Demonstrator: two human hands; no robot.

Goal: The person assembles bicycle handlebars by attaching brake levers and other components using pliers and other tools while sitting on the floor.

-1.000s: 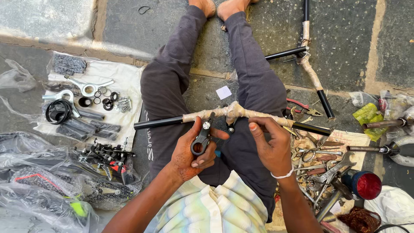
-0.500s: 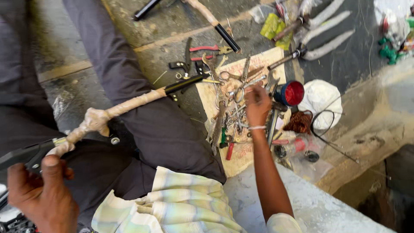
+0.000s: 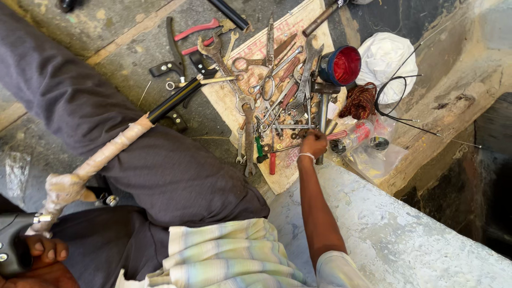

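Observation:
A bicycle handlebar (image 3: 101,160), wrapped in pale tape with a black bare stretch (image 3: 173,100), lies across my lap. At the bottom left, my left hand (image 3: 42,261) grips a black part (image 3: 13,250) at the bar's near end. My right hand (image 3: 313,144) reaches out over a heap of spanners (image 3: 248,114) and other metal tools on a cardboard sheet (image 3: 282,178). Its fingers are curled down among the tools next to a hammer (image 3: 322,120). The fingertips are hidden, so I cannot see what they hold.
Red-handled pliers (image 3: 197,29) lie at the top of the heap. A red and a green screwdriver (image 3: 272,162) lie near my right hand. A red lamp (image 3: 345,65), white bag (image 3: 384,58), rust-coloured cord (image 3: 360,101) and black cable (image 3: 394,96) sit to the right. A concrete ledge (image 3: 400,229) runs beside me.
My view has swung further right over the tool heap. My right hand has left the handlebar and now rests curled on the tools; my left hand keeps its hold on the bar's end.

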